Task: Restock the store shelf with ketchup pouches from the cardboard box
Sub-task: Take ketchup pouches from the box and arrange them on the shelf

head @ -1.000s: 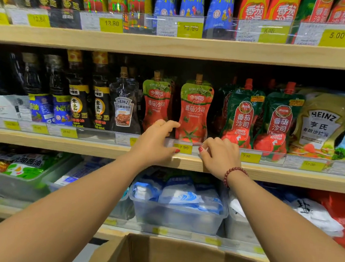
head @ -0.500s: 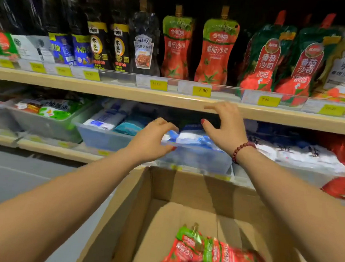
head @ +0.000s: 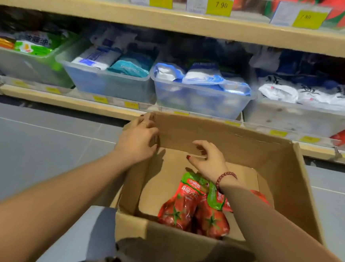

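An open cardboard box [head: 248,151] stands on the floor below the shelves. Red and green ketchup pouches [head: 184,204] lie in a small pile on its bottom, a second pouch [head: 212,218] beside the first. My left hand [head: 137,140] is at the box's far left corner, with loosely bent fingers against the cardboard. My right hand [head: 208,160], with a bead bracelet at the wrist, hovers inside the box above the pouches and holds nothing. The ketchup shelf [head: 196,27] runs along the top, and only the bottoms of its pouches show.
Clear plastic bins [head: 109,84] of white and blue packets line the lower shelf, one bin [head: 200,102] right behind the box. Yellow price tags [head: 219,5] hang on the upper shelf's rail. Grey tiled floor [head: 31,150] lies left of the box.
Both hands came away from the ketchup shelf's rail and dropped down to the box. My view tilted down with them, and the shelved pouches slid out of the top.
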A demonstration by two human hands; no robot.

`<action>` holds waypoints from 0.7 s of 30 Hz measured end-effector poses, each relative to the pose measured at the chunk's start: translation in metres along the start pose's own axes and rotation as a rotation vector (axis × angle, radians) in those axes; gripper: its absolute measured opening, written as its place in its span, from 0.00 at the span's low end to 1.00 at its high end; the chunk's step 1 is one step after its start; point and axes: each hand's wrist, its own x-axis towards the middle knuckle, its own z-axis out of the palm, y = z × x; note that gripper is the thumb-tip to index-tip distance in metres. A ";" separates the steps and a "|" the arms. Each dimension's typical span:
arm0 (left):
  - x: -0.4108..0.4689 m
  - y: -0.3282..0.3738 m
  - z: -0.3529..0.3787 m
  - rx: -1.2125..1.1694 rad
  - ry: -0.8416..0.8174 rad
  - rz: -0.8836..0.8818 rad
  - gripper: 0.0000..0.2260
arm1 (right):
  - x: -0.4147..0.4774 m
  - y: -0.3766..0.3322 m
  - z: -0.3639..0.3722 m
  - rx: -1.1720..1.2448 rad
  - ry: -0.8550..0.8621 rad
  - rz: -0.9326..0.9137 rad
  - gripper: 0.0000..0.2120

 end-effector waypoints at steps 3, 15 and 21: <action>-0.001 -0.002 0.010 -0.019 0.024 -0.004 0.16 | -0.005 0.021 0.011 0.023 -0.095 0.124 0.19; 0.004 0.003 0.013 0.061 -0.058 -0.105 0.09 | -0.021 0.045 0.044 -0.507 -0.394 0.128 0.35; 0.004 0.001 0.017 0.006 -0.055 -0.118 0.09 | -0.013 0.048 0.041 -0.599 -0.396 0.150 0.46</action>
